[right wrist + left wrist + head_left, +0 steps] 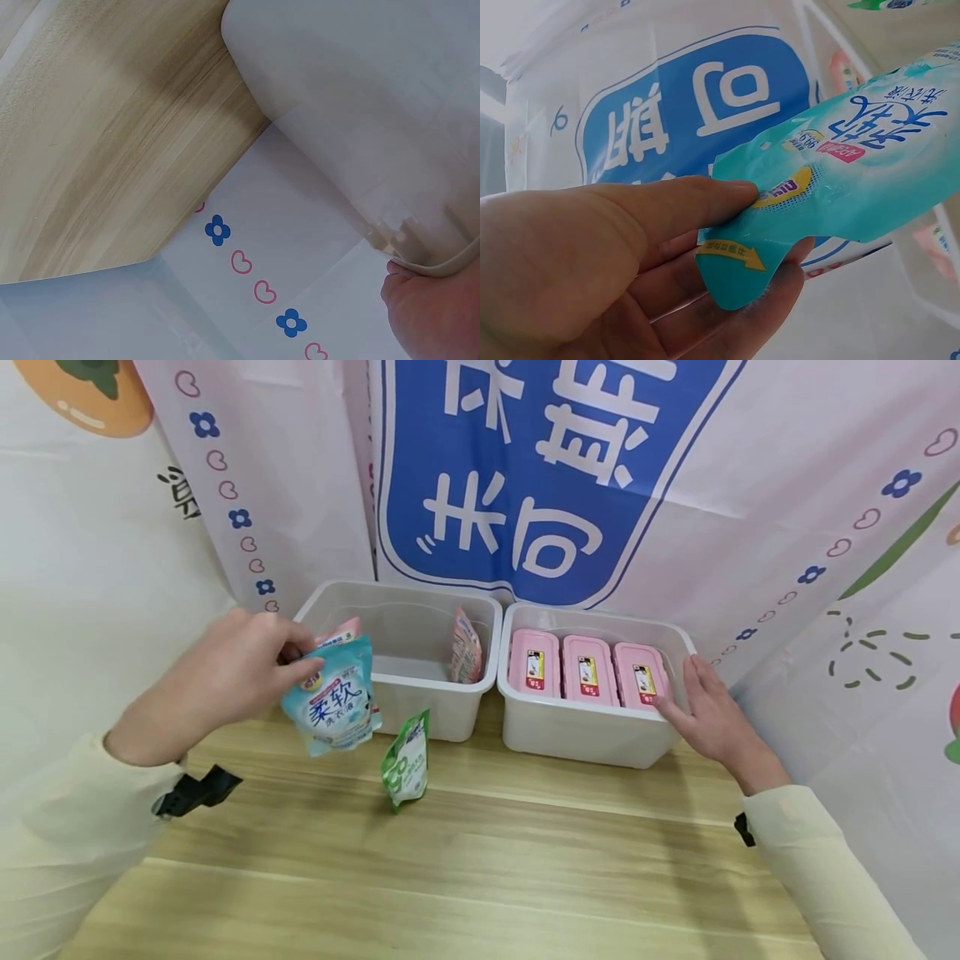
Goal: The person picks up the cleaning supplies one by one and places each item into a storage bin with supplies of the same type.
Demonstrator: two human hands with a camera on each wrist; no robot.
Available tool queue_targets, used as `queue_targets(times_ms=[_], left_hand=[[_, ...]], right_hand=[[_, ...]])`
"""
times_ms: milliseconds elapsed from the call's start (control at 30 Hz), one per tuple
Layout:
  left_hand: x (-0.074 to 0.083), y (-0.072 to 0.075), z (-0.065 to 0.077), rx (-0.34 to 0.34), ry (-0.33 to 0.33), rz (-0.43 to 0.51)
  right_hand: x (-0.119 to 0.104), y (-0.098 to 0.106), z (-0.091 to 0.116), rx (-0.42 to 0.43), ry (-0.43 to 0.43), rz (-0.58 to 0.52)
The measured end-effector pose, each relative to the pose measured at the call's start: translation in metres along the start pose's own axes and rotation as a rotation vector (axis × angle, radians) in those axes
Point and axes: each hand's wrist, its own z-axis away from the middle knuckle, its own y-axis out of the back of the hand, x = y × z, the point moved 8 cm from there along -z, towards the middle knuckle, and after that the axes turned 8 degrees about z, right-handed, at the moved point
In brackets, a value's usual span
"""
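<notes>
My left hand [247, 668] pinches a teal laundry detergent pouch [337, 702] by its upper corner, thumb across the front in the left wrist view. The pouch hangs in front of the left white bin [420, 702], covering part of its near wall. On the wooden table just right of it stands a green and white pouch [407, 762]. At the right white bin [585, 735], my right hand [708, 714] rests on the near right corner, fingers extended along the outer side and thumb over the rim. Three pink lidded boxes [588, 670] stand in that bin.
Inside the left bin, a pink pouch [466, 647] leans at the right end, and another pink piece [348, 628] shows behind the teal pouch. Printed cloth [675, 543] hangs close behind the bins and at both sides. The wooden table [480, 877] stretches toward me.
</notes>
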Motion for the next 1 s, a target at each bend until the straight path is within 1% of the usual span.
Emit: queue_targets(times_ms=[100, 233, 500, 733, 1000], left_hand=[[0.002, 0.005, -0.002, 0.003, -0.005, -0.011], [0.004, 0.013, -0.005, 0.01, 0.006, -0.039], [0.01, 0.034, -0.007, 0.059, 0.009, -0.076], [0.011, 0.05, -0.011, 0.091, -0.005, -0.102], [0.018, 0.063, -0.021, 0.143, -0.047, -0.124]], right_hand=[[0.0, 0.0, 0.0, 0.003, 0.004, 0.0], [0.0, 0.0, 0.001, 0.002, 0.007, 0.001], [-0.002, 0.001, 0.001, -0.007, 0.004, 0.002], [0.0, 0.003, 0.0, 0.019, 0.017, 0.012], [-0.001, 0.002, -0.001, 0.013, 0.012, 0.008]])
